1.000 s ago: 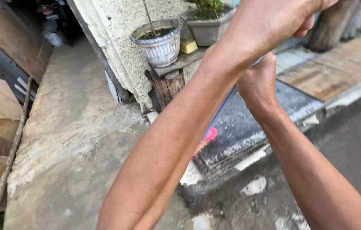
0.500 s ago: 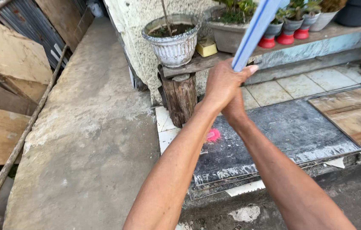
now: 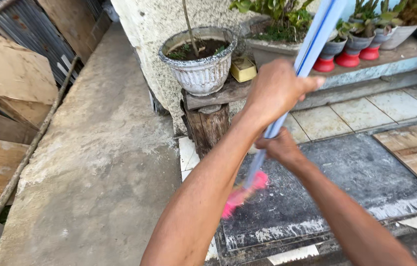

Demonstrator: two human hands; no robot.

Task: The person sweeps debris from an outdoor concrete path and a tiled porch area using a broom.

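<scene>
Both my hands grip a long blue-and-white broom handle that slants from upper right down to lower left. My left hand is closed around it higher up. My right hand is closed around it lower down, partly hidden behind my left forearm. The pink brush head rests at the left edge of a dusty dark slab on the ground, blurred with motion.
A grey flower pot stands on a wooden stump beside a yellow block. Small pots with red bases line a ledge. A concrete path runs left, edged by wooden boards and a pole.
My hands have slid apart along the handle, the left staying high and the right lower. The pink brush head has swept toward the lower left of the slab.
</scene>
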